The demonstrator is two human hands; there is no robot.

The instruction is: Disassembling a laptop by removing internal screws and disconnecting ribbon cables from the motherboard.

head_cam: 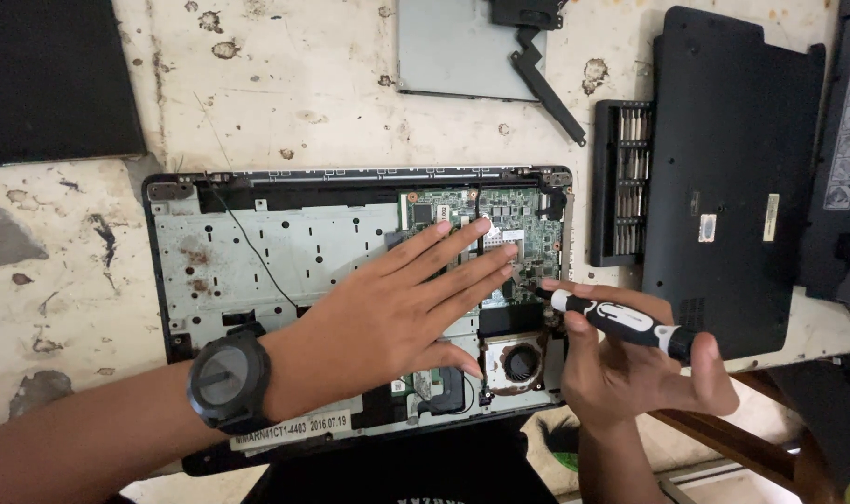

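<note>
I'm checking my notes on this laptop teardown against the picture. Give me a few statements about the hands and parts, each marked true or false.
1. The left hand lies flat on the opened laptop base. True.
2. The right hand holds pliers. False: it holds a black and white screwdriver.
3. A watch sits on the left wrist. True.
4. The cooling fan lies outside the laptop on the table. False: it sits in the base.
5. A bit set case lies right of the laptop. True.

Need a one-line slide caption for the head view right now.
Left hand flat on an opened laptop chassis; right hand holds a black-and-white screwdriver at the green circuit board.
</note>
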